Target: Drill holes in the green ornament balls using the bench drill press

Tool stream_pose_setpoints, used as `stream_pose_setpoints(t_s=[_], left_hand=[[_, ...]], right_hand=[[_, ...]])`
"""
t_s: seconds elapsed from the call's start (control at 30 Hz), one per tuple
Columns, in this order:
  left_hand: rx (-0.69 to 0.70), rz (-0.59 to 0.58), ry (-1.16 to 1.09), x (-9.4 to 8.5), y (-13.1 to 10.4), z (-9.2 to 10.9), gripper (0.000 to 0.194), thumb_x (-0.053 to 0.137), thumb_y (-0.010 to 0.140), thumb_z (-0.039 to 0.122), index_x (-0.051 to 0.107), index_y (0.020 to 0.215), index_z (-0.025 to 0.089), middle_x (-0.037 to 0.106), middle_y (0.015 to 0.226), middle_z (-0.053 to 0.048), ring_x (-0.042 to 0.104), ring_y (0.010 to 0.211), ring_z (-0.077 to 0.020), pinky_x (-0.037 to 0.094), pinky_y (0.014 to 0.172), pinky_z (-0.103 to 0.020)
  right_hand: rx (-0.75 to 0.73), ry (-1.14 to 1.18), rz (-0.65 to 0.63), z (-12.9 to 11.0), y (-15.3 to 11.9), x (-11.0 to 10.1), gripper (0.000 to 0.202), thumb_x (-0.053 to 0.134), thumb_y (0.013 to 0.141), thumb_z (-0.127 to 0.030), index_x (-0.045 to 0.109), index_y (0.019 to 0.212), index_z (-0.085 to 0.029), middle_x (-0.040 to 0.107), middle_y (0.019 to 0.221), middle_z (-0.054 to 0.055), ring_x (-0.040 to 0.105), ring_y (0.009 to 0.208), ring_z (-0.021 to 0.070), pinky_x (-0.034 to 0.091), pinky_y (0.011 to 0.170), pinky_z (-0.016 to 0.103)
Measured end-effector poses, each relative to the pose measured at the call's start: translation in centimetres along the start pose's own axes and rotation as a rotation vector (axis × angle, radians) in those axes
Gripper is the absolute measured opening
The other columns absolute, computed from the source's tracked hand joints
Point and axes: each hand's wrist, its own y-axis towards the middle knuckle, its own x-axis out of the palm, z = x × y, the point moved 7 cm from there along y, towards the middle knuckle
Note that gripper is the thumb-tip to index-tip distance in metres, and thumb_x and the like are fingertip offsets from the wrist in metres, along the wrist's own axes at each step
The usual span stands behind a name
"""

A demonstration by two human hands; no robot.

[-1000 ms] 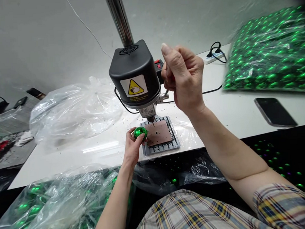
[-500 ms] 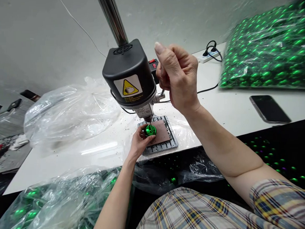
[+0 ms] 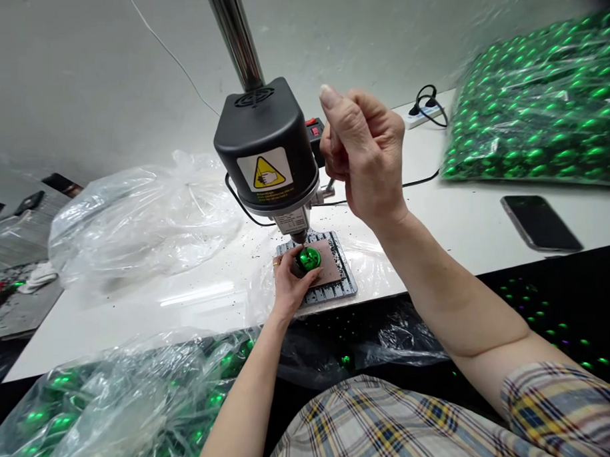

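A shiny green ball (image 3: 310,257) sits under the drill tip on a pinkish board (image 3: 330,262), which lies on the slotted metal base (image 3: 332,293) of a black drill press (image 3: 264,140). Fingers and thumb of my left hand (image 3: 289,282) wrap the ball from its left side. My right hand (image 3: 367,153) is raised to the right of the drill head, its fingers curled in a fist-like grip. What lies inside that grip is hidden; a metal lever end shows just below it.
At the back right lies a clear bag of green balls (image 3: 535,107), with a phone (image 3: 541,223) before it and a power strip (image 3: 424,114) beside it. Crumpled clear plastic (image 3: 144,221) covers the table's left. Another bag of green balls (image 3: 121,408) is at the lower left.
The ball and my left hand have shifted slightly right on the board. My right hand keeps its place beside the drill head. The whole view has moved a little.
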Motion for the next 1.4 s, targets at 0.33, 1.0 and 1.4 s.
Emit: stream_pose_setpoints(t_s=[0.33, 1.0, 1.4], left_hand=[[0.009, 0.008, -0.015, 0.1, -0.3, -0.2, 0.060, 0.083, 0.066, 0.039, 0.062, 0.120, 0.025, 0.058, 0.109, -0.007, 0.051, 0.110, -0.0251, 0.044, 0.099, -0.042], [0.050, -0.007, 0.025, 0.1, -0.3, 0.3, 0.057, 0.081, 0.069, 0.037, 0.059, 0.120, 0.024, 0.063, 0.111, -0.007, 0.051, 0.112, -0.0259, 0.043, 0.098, -0.041], [0.045, -0.008, 0.011, 0.0, -0.4, 0.4, 0.058, 0.082, 0.068, 0.034, 0.059, 0.121, 0.024, 0.064, 0.112, -0.007, 0.052, 0.112, -0.0257, 0.043, 0.098, -0.042]], right_hand=[[-0.123, -0.051, -0.012, -1.2, -3.3, -0.4, 0.054, 0.060, 0.092, -0.029, 0.030, 0.050, -0.011, 0.030, 0.045, -0.002, 0.030, 0.040, 0.0028, 0.019, 0.040, 0.022], [-0.382, -0.150, -0.076, -0.5, -7.6, -1.9, 0.045, 0.056, 0.082, -0.009, 0.022, 0.053, -0.012, 0.024, 0.048, -0.002, 0.021, 0.044, 0.0036, 0.018, 0.046, 0.026], [-0.435, -0.200, -0.150, 0.0, -8.9, -2.1, 0.045, 0.054, 0.077, -0.007, 0.018, 0.050, -0.012, 0.021, 0.048, -0.002, 0.022, 0.046, 0.0051, 0.022, 0.048, 0.026]])
